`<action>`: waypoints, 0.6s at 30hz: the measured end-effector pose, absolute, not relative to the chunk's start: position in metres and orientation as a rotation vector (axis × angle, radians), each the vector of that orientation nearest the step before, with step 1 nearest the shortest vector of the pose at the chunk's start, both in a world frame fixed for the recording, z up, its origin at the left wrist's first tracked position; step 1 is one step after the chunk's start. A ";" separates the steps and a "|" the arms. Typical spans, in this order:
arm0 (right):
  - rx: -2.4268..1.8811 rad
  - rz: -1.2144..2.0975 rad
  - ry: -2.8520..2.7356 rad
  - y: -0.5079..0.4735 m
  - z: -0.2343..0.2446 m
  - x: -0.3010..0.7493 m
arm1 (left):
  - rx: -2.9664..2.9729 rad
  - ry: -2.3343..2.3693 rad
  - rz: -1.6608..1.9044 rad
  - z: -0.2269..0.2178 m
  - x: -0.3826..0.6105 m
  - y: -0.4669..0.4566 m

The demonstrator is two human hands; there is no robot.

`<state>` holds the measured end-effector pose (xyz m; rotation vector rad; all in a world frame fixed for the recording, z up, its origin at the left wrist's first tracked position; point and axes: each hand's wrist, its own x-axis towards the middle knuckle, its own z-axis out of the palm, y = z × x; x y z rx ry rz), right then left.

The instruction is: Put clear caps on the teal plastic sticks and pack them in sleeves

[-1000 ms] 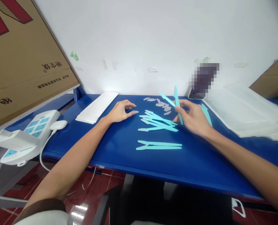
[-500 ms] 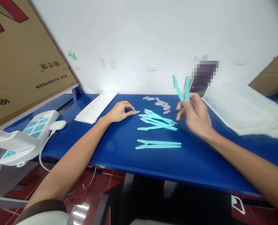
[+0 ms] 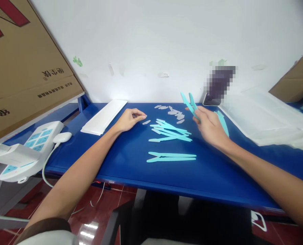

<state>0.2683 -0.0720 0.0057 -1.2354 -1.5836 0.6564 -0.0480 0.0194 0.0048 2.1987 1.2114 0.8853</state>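
Two turquoise eyebrow razors (image 3: pixel 190 103) are gripped in my right hand (image 3: pixel 209 124), their blade ends pointing up and away over the table. My left hand (image 3: pixel 131 119) rests at the table's left middle with thumb and fingers pinched together; nothing shows between them. Just below its fingertips lies a clear blade cap (image 3: pixel 146 122). Several more clear caps (image 3: pixel 176 112) are scattered farther back. Between my hands is a crossed pile of capped razors (image 3: pixel 170 131). Nearer to me, two razors (image 3: pixel 171 157) lie side by side. More turquoise razors (image 3: pixel 223 123) are partly hidden behind my right wrist.
White flat sheets (image 3: pixel 104 117) lie at the back left of the blue table (image 3: pixel 131 156). A power strip (image 3: pixel 36 146) with plugs stands at left, beneath a large carton (image 3: pixel 26 68). A phone (image 3: pixel 214 98) leans against the wall; translucent plastic bags (image 3: pixel 266 119) lie at right.
My left fingers have let go of the clear cap, which now lies on the table. My right hand has lowered and tipped the two razors leftward, uncovering razors behind it.
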 end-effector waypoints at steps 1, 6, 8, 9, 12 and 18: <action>-1.245 0.655 -1.556 -0.072 0.006 0.268 | 2.244 1.236 0.901 0.005 -0.047 0.018; -1.245 0.606 -1.561 -0.068 0.004 0.272 | 2.419 1.309 0.880 0.004 -0.044 0.015; -1.245 0.580 -1.571 -0.067 0.003 0.273 | 2.449 1.274 0.836 0.002 -0.046 0.016; -1.251 0.562 -1.580 -0.067 0.003 0.274 | 2.471 1.247 0.812 0.001 -0.046 0.016; -1.288 0.513 -1.624 -0.070 0.005 0.272 | 2.572 1.161 0.760 0.000 -0.047 0.018; -1.308 0.392 -1.713 -0.071 0.007 0.269 | 2.488 1.134 0.709 0.003 -0.042 0.012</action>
